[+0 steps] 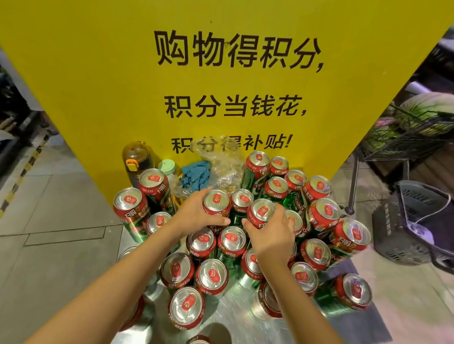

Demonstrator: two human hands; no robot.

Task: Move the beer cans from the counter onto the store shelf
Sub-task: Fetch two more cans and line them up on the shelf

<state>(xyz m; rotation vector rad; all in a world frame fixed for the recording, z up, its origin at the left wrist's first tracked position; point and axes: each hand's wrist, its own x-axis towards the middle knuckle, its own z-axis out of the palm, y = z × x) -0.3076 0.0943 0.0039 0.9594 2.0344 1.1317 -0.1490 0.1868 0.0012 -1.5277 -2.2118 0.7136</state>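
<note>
One upright beer can [216, 206] is gripped by the curled fingers of the left hand [197, 212], another can [261, 212] by those of the right hand [271, 233]. Both are held among the crowded cans [186, 306] on the shiny counter [242, 326]. Neighbours could be knocked over if either is lifted askew. "TSINGTAO" is partly read; the yellow sign [235, 76] reads "购物得积分".

A tall yellow sign panel [224, 99] carries black printed characters. At its foot stand a brown drinking bottle with an orange clasp [136, 159], a crumpled blue cloth [196, 176] and clear plastic wrap [222, 166]. A black wire cart [404, 138] holds a striped green melon [431, 103]; a dark plastic basket [424, 222] sits on the tiled floor [49, 216].
</note>
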